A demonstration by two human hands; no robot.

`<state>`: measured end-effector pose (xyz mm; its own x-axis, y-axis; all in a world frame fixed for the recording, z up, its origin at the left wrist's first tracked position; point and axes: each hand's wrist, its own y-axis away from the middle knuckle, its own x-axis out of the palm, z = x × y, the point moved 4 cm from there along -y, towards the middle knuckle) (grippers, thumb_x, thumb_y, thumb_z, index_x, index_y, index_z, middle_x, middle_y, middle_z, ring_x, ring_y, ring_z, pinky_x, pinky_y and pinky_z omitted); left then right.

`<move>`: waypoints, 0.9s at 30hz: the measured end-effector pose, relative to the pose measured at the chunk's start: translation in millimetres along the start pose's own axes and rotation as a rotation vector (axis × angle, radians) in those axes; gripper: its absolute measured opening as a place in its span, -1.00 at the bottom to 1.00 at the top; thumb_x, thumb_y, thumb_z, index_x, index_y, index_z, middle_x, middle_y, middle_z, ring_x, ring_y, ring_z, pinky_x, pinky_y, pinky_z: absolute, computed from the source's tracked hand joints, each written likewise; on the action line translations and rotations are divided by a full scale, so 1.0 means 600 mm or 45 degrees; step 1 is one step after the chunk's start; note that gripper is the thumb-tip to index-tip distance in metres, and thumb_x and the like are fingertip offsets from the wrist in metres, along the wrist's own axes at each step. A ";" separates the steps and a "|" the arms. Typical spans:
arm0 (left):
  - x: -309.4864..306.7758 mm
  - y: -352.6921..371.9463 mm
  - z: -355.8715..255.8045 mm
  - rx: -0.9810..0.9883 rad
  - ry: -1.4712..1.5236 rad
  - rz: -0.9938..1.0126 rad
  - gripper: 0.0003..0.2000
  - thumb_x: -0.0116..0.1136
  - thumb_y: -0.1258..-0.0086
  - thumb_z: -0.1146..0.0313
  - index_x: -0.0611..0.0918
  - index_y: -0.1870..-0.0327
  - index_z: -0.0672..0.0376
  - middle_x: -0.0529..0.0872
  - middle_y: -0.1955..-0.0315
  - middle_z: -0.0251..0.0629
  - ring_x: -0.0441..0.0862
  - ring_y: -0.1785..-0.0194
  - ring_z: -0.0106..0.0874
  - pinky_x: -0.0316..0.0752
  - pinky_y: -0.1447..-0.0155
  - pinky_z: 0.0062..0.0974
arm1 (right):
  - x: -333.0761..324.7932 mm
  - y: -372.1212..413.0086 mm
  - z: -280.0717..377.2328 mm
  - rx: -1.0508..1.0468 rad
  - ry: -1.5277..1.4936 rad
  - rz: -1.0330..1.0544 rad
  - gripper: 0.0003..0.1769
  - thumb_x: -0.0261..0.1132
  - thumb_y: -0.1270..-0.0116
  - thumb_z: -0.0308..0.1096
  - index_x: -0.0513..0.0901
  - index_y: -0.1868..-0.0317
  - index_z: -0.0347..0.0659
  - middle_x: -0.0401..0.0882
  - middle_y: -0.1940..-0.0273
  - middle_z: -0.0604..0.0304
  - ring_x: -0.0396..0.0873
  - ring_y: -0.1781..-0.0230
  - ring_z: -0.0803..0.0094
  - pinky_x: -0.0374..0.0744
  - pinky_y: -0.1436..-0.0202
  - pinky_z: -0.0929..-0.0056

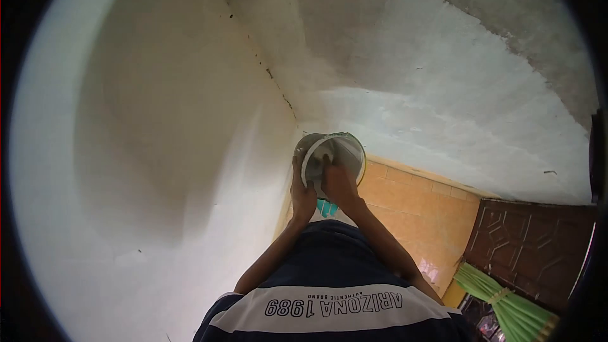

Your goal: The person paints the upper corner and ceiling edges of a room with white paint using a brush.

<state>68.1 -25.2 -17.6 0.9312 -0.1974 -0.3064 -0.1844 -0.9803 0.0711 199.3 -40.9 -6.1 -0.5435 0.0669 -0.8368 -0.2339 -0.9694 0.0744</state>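
A round bucket [354,152] with pale, smeared inner walls is at the centre, in front of the wearer's body. On its left side, my left hand [303,197] is closed round the rim of a curved, pale-edged container [306,163] that overlaps the bucket. My right hand [337,182] reaches into the opening from the near side, its fingers closed. What the right fingers hold is too small and shaded to make out.
A white wall [158,120] rises on the left, meeting a partly coated wall [405,88] at a cracked corner. Orange tiles [418,215], a dark carved wooden door [525,247] and a green curtain [506,304] are on the right.
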 end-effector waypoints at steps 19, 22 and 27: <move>-0.078 -0.057 0.019 -0.067 0.229 0.376 -0.24 -0.18 -0.22 0.70 0.20 -0.57 0.22 0.37 -0.45 0.02 0.28 -0.54 -0.16 0.15 -0.59 -0.26 | -0.011 0.017 0.031 -0.089 0.332 0.409 -0.57 0.26 -0.24 -0.38 0.70 -0.15 -0.09 0.68 0.14 -0.03 0.71 0.26 0.02 0.66 0.28 0.09; -0.089 -0.057 0.009 0.065 0.207 0.349 -0.25 -0.17 -0.21 0.70 0.21 -0.57 0.24 0.39 -0.44 0.03 0.33 -0.52 -0.16 0.19 -0.57 -0.26 | -0.046 0.022 0.053 -0.027 0.191 0.064 -0.61 0.27 -0.22 -0.37 0.74 -0.08 -0.07 0.70 0.19 -0.03 0.71 0.26 -0.01 0.67 0.25 0.07; -0.090 -0.058 0.022 -0.053 0.193 0.387 -0.29 -0.14 -0.26 0.69 0.25 -0.55 0.20 0.43 -0.41 0.10 0.36 -0.49 -0.05 0.24 -0.54 -0.24 | 0.006 0.020 0.066 0.030 0.268 0.022 -0.64 0.25 -0.24 -0.36 0.77 -0.04 0.01 0.71 0.19 0.00 0.72 0.22 0.00 0.67 0.19 0.07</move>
<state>20.1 19.3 -16.0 0.8724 -0.4736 -0.1211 -0.4505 -0.8751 0.1770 162.7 -43.1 13.0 -0.3678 -0.0028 -0.9299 -0.2462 -0.9640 0.1003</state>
